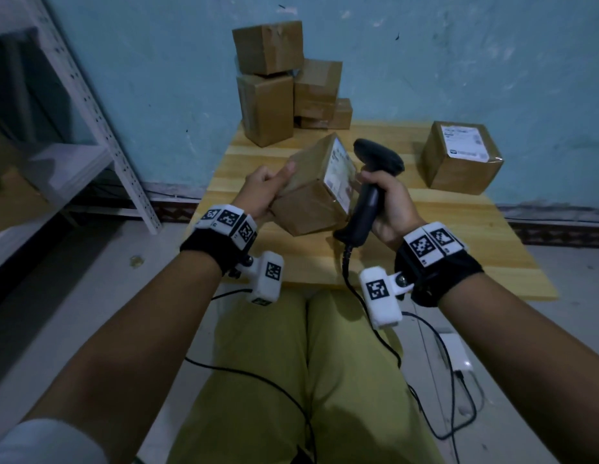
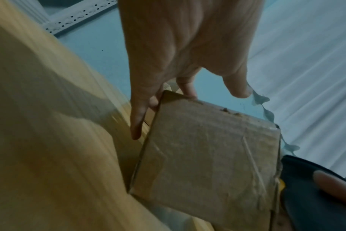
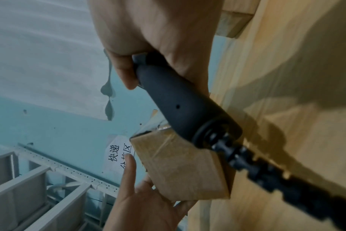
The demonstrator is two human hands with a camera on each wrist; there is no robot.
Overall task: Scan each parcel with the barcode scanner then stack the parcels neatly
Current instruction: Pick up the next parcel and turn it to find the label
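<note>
Setting: a pale wooden slatted table stands against a blue-green painted wall; a white perforated metal shelving rack stands at the left.
Foreground: the person's lap in yellow-green trousers, crossed by thin black cables; each wrist wears a black band with white marker blocks.
Left hand: holds a small brown cardboard parcel lifted off the table and tilted, thumb lying along its upper face, fingers curled behind its left side. In the left wrist view the fingertips press on the box's far edge.
Held parcel: its white shipping label faces right, toward the scanner; clear tape wraps the cardboard.
Right hand: fingers wrapped firmly round the grip of a black pistol-shaped barcode scanner, held upright just beside the label, the head above the parcel's right face. Its black coiled cord drops from the handle base toward the lap.
Right middle ground: a second brown cardboard parcel with a white label on top rests on the table, well apart from the hands.
Far edge: a stack of plain brown cardboard boxes against the wall, one box perched tilted on top.
Wall notice: a white paper sign with Chinese characters, seen only in the right wrist view.
</note>
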